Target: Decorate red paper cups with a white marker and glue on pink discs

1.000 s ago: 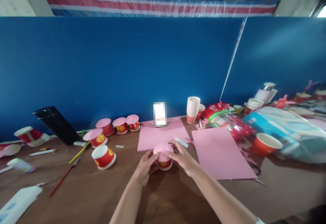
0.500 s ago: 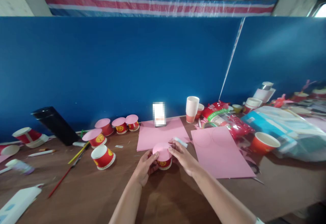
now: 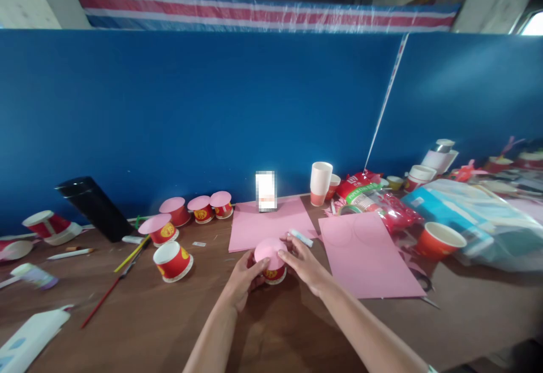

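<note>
An upturned red paper cup [image 3: 274,273] with a pink paper disc [image 3: 270,249] on its base stands on the brown table near the middle. My left hand [image 3: 243,278] grips the cup from the left, thumb on the disc. From the right, my right hand [image 3: 302,261] presses its fingers on the disc and the cup. A white glue stick [image 3: 301,238] lies just beyond my right hand on a pink sheet [image 3: 263,223].
Several pink-topped cups [image 3: 199,209] stand at the back left, and a plain upturned cup [image 3: 172,261] is nearer. A second pink sheet [image 3: 367,254], an orange cup [image 3: 439,239], stacked cups [image 3: 320,183], bags, scissors [image 3: 419,280] and pencils [image 3: 129,255] crowd the table before a blue partition [image 3: 212,112].
Both hands stay on the cup. The fingers have shifted slightly over the pink disc; the view has barely moved.
</note>
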